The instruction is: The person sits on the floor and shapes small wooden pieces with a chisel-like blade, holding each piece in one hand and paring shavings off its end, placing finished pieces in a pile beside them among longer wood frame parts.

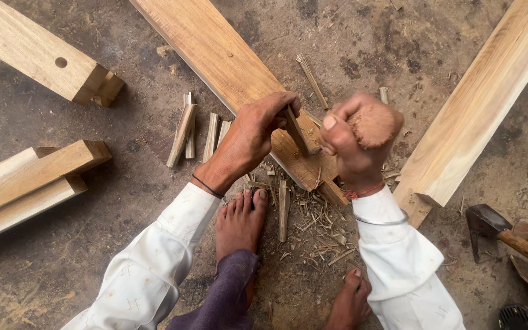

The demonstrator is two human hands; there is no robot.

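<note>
**Chisel held on plank end, block gripped above it**

I see my left hand [249,137] at frame centre, its grip closed around a chisel [296,129] whose tip meets the near end of a long wooden plank [227,61]. That plank runs from the top centre of the frame down to centre, lying on the dirt floor [93,256]. My right hand [352,143], just right of the left, has its grip wrapped tight on a rounded reddish-brown wooden block [373,125], poised just beside the chisel's upper end; I cannot tell whether they touch. Chips and splinters [313,226] litter the floor below the plank end. My bare left foot [239,223] sits at lower centre beside the shavings; the right foot [349,299] is near the bottom edge. Short wooden wedges [184,131] lie left of the plank. A notched beam [478,104] slants along the right side, more beams [25,177] at the left. An adze-like tool [490,229] with wooden handle rests at lower right.
</note>
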